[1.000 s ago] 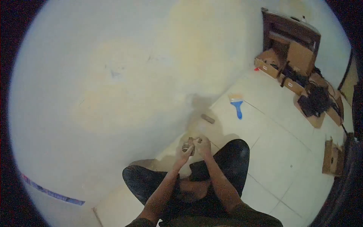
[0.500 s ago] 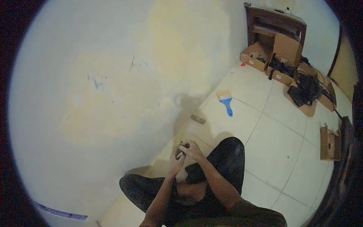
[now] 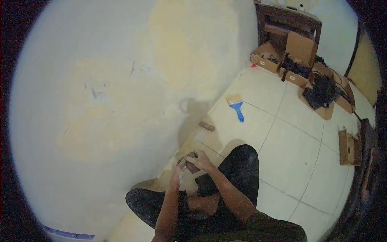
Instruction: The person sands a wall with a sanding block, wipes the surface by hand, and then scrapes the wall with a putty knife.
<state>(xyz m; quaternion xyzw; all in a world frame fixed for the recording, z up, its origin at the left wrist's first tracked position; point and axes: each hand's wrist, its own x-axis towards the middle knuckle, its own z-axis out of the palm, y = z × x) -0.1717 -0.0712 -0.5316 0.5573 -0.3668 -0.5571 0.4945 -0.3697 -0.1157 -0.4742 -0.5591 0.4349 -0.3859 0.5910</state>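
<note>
Between my two hands is a small dark brown piece that looks like folded sandpaper [image 3: 192,167]. My left hand [image 3: 178,164] closes on its left side, with pale dust along the wrist. From the right, the fingers of my right hand [image 3: 202,160] grip its upper part. Both hands are above my crossed legs, close to the wall. A short brown block or roll [image 3: 207,126] lies on the floor just beyond them. Farther off, a wide paintbrush [image 3: 236,108] with a blue handle and pale bristles rests on the tiles.
The patchy white and yellow wall [image 3: 121,101] rises on my left. Cardboard boxes [image 3: 296,78] with dark items stand by a wooden cabinet [image 3: 288,18] at the back right. Another small box [image 3: 350,149] sits at the right. Light tiles [image 3: 290,149] cover the floor.
My left hand has shifted slightly left and turned, and more of the brown piece shows between my hands. The view has moved slightly; the brush and block stay put on the floor.
</note>
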